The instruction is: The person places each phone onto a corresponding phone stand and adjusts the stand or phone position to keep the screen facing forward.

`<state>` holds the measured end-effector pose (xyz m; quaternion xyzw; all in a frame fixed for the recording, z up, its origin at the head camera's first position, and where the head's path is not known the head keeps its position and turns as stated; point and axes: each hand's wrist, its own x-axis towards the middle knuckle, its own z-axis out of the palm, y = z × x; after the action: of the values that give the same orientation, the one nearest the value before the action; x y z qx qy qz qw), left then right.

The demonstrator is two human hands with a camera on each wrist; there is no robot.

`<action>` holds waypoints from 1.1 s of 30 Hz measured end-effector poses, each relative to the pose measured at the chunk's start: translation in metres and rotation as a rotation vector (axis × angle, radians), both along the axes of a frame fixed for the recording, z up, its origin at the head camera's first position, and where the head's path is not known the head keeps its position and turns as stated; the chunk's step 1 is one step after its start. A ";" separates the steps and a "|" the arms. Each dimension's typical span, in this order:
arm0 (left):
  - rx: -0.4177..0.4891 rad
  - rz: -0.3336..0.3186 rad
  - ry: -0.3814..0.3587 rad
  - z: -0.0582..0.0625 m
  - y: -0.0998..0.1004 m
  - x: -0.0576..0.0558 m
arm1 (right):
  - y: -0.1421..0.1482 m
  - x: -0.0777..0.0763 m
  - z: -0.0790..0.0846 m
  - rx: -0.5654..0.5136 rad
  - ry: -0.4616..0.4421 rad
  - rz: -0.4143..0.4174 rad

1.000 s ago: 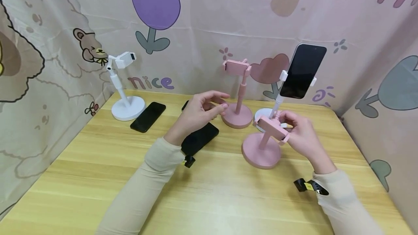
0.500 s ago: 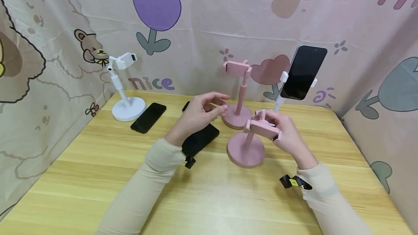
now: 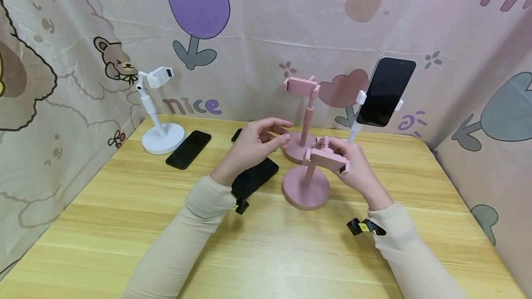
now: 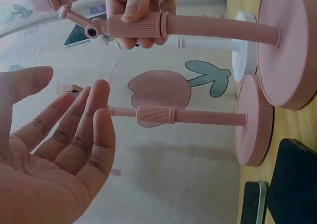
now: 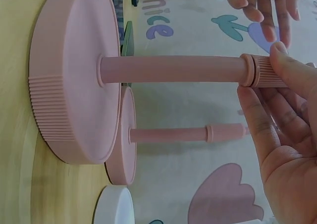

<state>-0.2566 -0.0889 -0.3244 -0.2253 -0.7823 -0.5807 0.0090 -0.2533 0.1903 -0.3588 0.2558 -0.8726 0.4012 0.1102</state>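
My right hand (image 3: pixel 355 167) grips the ribbed collar of the nearer pink phone stand (image 3: pixel 306 188) with thumb and fingers, as the right wrist view shows up close. The stand is upright, its round base low at the table and its clamp head tilted up, with nothing in the clamp. My left hand (image 3: pixel 258 144) hovers with relaxed, slightly bent fingers and holds nothing. Below that hand lies a black phone (image 3: pixel 255 176), partly hidden by the wrist. A second pink phone stand (image 3: pixel 302 87) stands just behind, its base partly covered by the nearer stand.
At the back right a white stand (image 3: pixel 354 132) carries a phone (image 3: pixel 386 91). Another white stand (image 3: pixel 163 138) is at the left, with a black phone (image 3: pixel 189 149) flat beside it. One more phone (image 3: pixel 236 135) shows behind my left hand. A printed curtain (image 3: pixel 257 22) borders the table.
My right hand has moved the nearer pink phone stand to the left, closer to my left hand, with a smaller shift in the last half second. The left hand has stayed in place.
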 end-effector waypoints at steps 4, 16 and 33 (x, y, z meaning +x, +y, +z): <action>0.001 -0.002 0.010 0.000 0.001 0.001 | -0.001 -0.001 -0.001 -0.011 -0.015 -0.011; -0.022 0.009 0.000 -0.007 0.001 -0.001 | -0.005 -0.002 -0.006 0.015 0.029 -0.039; -0.092 0.042 -0.005 -0.018 -0.012 -0.005 | -0.011 -0.003 -0.004 -0.020 -0.007 -0.034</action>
<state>-0.2617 -0.1007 -0.3420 -0.2076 -0.8127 -0.5444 0.0086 -0.2567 0.1794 -0.3632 0.2386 -0.8732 0.4088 0.1164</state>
